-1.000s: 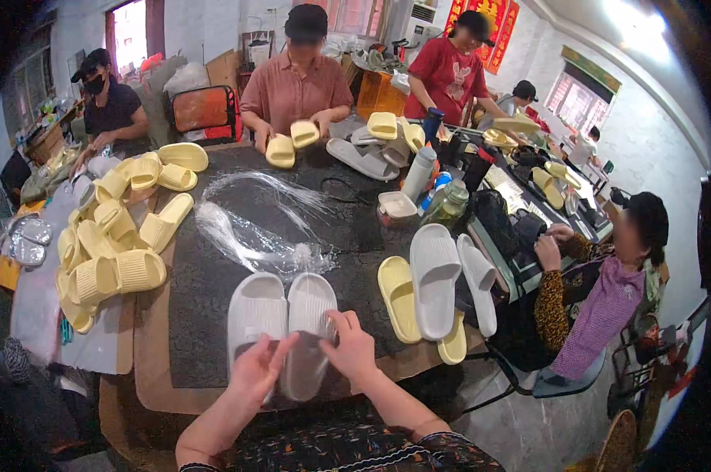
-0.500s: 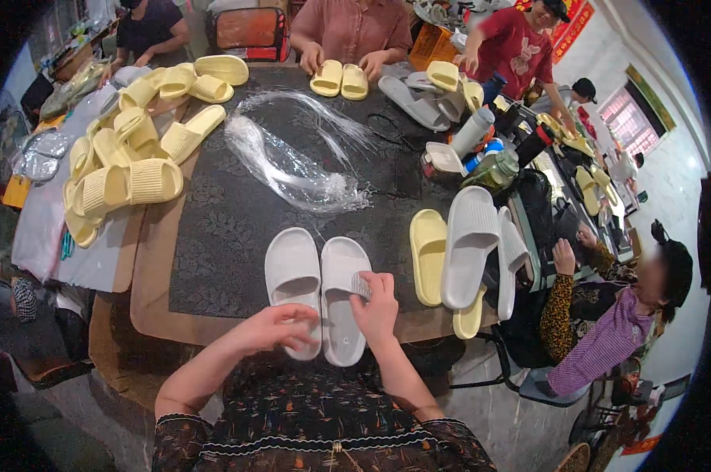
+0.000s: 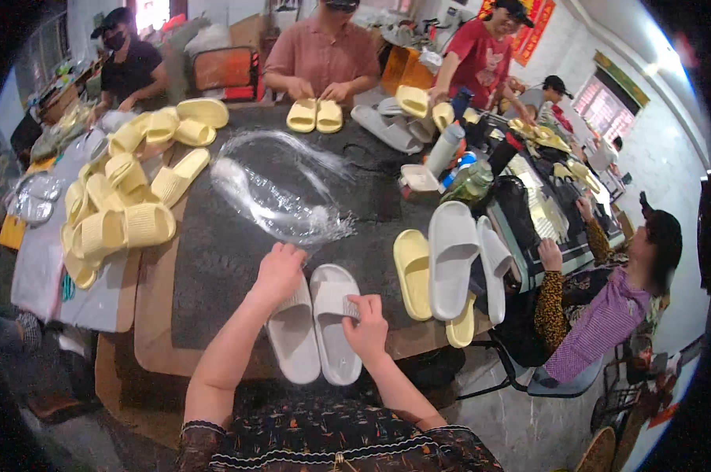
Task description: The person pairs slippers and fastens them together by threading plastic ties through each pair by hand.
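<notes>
A pair of light grey slide slippers lies side by side at the near edge of the dark table mat, toes pointing away from me. My right hand (image 3: 365, 326) grips the strap edge of the right slipper (image 3: 340, 350), fingers on the ribbed strap. Reaching over the toe of the left slipper (image 3: 296, 354), my left hand (image 3: 282, 271) has its fingers drawn together; what they hold, if anything, is too small to make out. Just beyond it spreads a bundle of clear plastic strands (image 3: 265, 208). The left slipper's strap is partly hidden by that hand.
Yellow slippers (image 3: 147, 224) pile up at the left. Right of me stand a grey slipper (image 3: 454, 263) and a yellow slipper (image 3: 413, 275). Farther right are a bottle (image 3: 446, 149) and a green jar (image 3: 472, 185). Across the table a person handles a yellow pair (image 3: 314, 116); others sit around.
My left hand has moved forward from beside the left slipper's heel to its toe, and its fingers have closed together. My right hand stays on the right slipper's strap. The view has shifted slightly.
</notes>
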Demonstrator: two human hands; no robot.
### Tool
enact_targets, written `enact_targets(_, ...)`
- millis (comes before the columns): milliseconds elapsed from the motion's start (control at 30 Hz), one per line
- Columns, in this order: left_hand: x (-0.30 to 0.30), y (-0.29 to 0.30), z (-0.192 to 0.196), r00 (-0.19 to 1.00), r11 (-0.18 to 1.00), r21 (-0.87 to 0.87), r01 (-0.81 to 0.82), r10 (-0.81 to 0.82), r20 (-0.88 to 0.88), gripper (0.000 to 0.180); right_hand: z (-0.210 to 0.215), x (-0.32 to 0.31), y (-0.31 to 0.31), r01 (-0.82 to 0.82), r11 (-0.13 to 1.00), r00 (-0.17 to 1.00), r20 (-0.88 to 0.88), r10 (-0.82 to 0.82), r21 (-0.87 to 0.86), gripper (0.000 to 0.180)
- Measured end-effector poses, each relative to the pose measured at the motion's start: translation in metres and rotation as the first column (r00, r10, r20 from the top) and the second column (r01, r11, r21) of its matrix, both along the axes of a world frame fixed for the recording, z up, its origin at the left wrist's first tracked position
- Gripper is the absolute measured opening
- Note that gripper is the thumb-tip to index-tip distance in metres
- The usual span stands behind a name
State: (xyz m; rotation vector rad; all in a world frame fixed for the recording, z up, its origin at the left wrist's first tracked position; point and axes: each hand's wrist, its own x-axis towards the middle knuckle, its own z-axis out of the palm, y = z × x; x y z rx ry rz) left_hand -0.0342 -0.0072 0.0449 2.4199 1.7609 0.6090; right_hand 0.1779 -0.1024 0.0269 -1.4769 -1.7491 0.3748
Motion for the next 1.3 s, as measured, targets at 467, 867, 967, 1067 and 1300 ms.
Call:
enact_targets(467,0.018,0.000,-0.016,0.978,1.000,-0.022,-0.009,0.014,0.210,0.016,-0.008,0.009,-0.002,0.012,0.999,0.999,-0.046,-0.014,-0.037,0.041)
enact_targets(867,0.017,-0.001,-0.017,0.901,1.000,0.019,-0.020,0.010,0.435,0.006,0.000,0.013,-0.007,-0.019,0.998,0.999,-0.043,0.016,-0.054,0.039)
enact_targets(967,0.019,0.000,-0.014,0.884,0.972,0.231,0.050,-0.150,0.444,0.004,0.010,0.020,-0.002,-0.060,0.992,0.997,-0.059,0.053,-0.112,0.037)
enact_targets(1067,0.017,-0.001,-0.010,0.879,0.953,0.303,0.019,-0.160,0.450,0.006,0.011,0.027,0.018,-0.250,0.967,0.951,-0.196,0.239,-0.037,0.033)
enact_targets(1300,0.017,-0.004,-0.004,0.847,0.927,0.376,-0.008,-0.193,0.495,0.004,0.026,-0.025,0.088,-0.259,0.962,0.934,-0.234,0.271,0.082,0.021)
